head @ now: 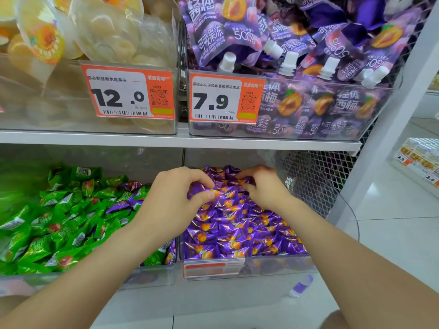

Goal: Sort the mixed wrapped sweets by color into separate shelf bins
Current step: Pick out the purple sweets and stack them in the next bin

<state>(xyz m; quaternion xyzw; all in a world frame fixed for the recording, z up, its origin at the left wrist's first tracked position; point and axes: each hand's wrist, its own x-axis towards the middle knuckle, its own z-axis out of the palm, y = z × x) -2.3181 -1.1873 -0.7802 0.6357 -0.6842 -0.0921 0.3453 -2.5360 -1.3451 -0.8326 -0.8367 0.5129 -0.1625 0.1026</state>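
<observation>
Both hands in the purple bin, lower shelf.

My left hand (175, 203) pinches one purple sweet (206, 189) between thumb and forefinger, near the bin's back left corner. My right hand (263, 186) is curled down into the heap of purple sweets (237, 224) toward the back edge; I can't tell whether it grips one. The purple bin (285, 260) looks all one colour. The green bin (147, 276) just beside it holds green sweets (59, 224), with stray purple ones (121, 205) along its right edge. My guess is that the sweets are light and the foil crinkly and slick. Take them by the twisted wrapper end or across the body, one at a time. Loose heap, so neighbours may slide.
</observation>
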